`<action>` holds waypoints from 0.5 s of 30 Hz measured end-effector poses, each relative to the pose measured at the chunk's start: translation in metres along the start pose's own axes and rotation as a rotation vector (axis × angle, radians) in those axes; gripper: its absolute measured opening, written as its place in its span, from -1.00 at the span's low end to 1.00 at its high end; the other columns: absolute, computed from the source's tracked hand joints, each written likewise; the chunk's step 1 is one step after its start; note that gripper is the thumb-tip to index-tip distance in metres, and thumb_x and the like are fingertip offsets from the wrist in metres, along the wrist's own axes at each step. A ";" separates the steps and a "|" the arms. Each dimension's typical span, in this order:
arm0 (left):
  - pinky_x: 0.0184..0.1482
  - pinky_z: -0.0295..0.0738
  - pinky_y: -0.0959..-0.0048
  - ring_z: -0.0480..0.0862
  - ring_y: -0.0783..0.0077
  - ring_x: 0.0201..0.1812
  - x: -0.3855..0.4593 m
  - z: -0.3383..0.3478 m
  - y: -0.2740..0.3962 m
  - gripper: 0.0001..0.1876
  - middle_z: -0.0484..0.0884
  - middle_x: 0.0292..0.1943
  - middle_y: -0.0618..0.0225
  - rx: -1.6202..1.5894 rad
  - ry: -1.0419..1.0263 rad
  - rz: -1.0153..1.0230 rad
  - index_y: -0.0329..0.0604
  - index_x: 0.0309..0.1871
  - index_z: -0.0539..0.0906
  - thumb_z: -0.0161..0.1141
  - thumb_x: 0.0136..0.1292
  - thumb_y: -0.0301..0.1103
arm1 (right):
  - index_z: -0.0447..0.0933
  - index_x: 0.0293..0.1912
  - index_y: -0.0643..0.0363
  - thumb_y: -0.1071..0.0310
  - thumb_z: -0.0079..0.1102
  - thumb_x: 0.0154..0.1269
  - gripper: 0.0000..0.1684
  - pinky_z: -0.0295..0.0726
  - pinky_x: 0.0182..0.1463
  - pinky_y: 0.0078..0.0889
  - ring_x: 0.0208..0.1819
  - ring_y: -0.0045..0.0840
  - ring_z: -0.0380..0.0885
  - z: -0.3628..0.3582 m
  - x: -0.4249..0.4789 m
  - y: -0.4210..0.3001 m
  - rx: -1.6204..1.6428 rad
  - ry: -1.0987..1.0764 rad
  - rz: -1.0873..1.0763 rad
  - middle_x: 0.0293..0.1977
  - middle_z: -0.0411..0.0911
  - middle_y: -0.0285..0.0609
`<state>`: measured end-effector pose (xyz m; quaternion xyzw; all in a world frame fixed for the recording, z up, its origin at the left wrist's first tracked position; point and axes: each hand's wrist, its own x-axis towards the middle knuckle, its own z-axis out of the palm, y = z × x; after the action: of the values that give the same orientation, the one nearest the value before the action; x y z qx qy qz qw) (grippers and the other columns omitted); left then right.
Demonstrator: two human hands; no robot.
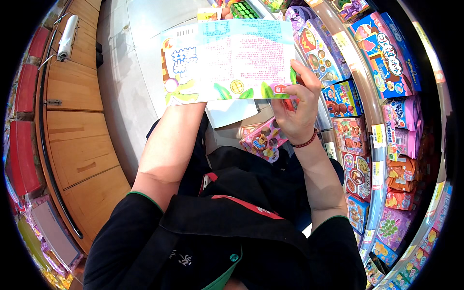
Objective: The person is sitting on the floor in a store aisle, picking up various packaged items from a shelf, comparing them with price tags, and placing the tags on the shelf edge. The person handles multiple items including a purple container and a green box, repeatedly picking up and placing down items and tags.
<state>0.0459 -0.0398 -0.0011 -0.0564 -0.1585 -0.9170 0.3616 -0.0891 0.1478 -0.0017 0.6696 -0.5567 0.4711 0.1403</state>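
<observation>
A flat printed cardboard package point(232, 59), its text-covered side facing up, is raised before me. My right hand point(299, 105), with a dark red bead bracelet at the wrist, grips its right end between thumb and fingers. My left forearm reaches up behind the package, which hides my left hand. Below it, a white sheet or card point(232, 112) shows. Near my lap lies a pink package with round openings point(266, 139).
At the right, curved shelves with price tags point(378, 136) hold many colourful boxed sweets point(384, 54). Wooden cabinets point(74, 130) and a roll of clear bags point(69, 36) stand left. Grey floor tiles point(121, 72) run between.
</observation>
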 end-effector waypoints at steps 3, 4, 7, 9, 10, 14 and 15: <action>-0.01 0.64 0.46 0.67 0.47 -0.03 0.000 0.001 0.000 -0.72 0.67 -0.08 0.30 -0.003 0.000 0.001 -0.19 0.07 0.58 0.08 0.42 -0.24 | 0.37 -0.16 0.15 0.62 0.37 -0.12 -0.51 0.42 0.18 -0.11 0.15 -0.05 0.42 0.000 0.000 0.000 -0.010 0.000 0.001 0.14 0.41 0.06; -0.01 0.64 0.46 0.67 0.47 -0.03 0.000 0.001 0.000 -0.72 0.67 -0.08 0.30 0.000 0.000 0.000 -0.19 0.07 0.58 0.08 0.42 -0.24 | 0.37 -0.16 0.15 0.62 0.37 -0.12 -0.51 0.42 0.18 -0.11 0.15 -0.05 0.42 0.000 0.000 0.000 -0.014 -0.002 0.001 0.14 0.41 0.06; -0.01 0.64 0.46 0.67 0.47 -0.03 0.000 0.001 0.000 -0.72 0.67 -0.08 0.30 -0.001 0.001 0.001 -0.19 0.07 0.58 0.08 0.42 -0.24 | 0.38 -0.16 0.15 0.62 0.37 -0.12 -0.51 0.42 0.19 -0.11 0.15 -0.05 0.42 0.000 0.000 -0.001 -0.018 -0.007 0.001 0.14 0.41 0.05; 0.00 0.64 0.45 0.67 0.47 -0.03 -0.001 0.001 0.000 -0.72 0.67 -0.07 0.30 -0.001 0.003 0.002 -0.19 0.07 0.58 0.08 0.42 -0.24 | 0.38 -0.16 0.15 0.62 0.37 -0.12 -0.51 0.42 0.19 -0.10 0.15 -0.06 0.42 0.000 0.001 -0.002 -0.015 -0.008 0.003 0.14 0.41 0.05; 0.00 0.64 0.45 0.67 0.46 -0.03 0.000 0.002 0.001 -0.72 0.67 -0.07 0.30 0.001 0.004 0.004 -0.19 0.07 0.58 0.08 0.42 -0.24 | 0.38 -0.16 0.15 0.62 0.36 -0.12 -0.51 0.42 0.18 -0.11 0.15 -0.06 0.42 0.001 0.001 -0.001 -0.016 -0.009 0.001 0.14 0.41 0.04; 0.00 0.63 0.45 0.67 0.46 -0.03 -0.001 0.002 0.001 -0.71 0.67 -0.07 0.30 0.003 0.005 0.001 -0.19 0.07 0.58 0.09 0.42 -0.24 | 0.38 -0.16 0.15 0.62 0.36 -0.12 -0.52 0.44 0.17 -0.13 0.15 -0.06 0.41 0.002 0.000 0.000 -0.015 -0.014 -0.002 0.14 0.41 0.04; 0.00 0.63 0.45 0.67 0.46 -0.03 -0.001 0.002 0.000 -0.71 0.67 -0.07 0.30 0.003 0.004 0.001 -0.19 0.07 0.58 0.09 0.41 -0.24 | 0.39 -0.17 0.15 0.62 0.36 -0.12 -0.52 0.44 0.17 -0.14 0.15 -0.06 0.41 0.002 0.000 0.000 -0.013 -0.015 -0.001 0.14 0.41 0.04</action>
<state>0.0466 -0.0391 0.0006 -0.0542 -0.1593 -0.9167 0.3625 -0.0884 0.1464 -0.0028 0.6725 -0.5605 0.4623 0.1408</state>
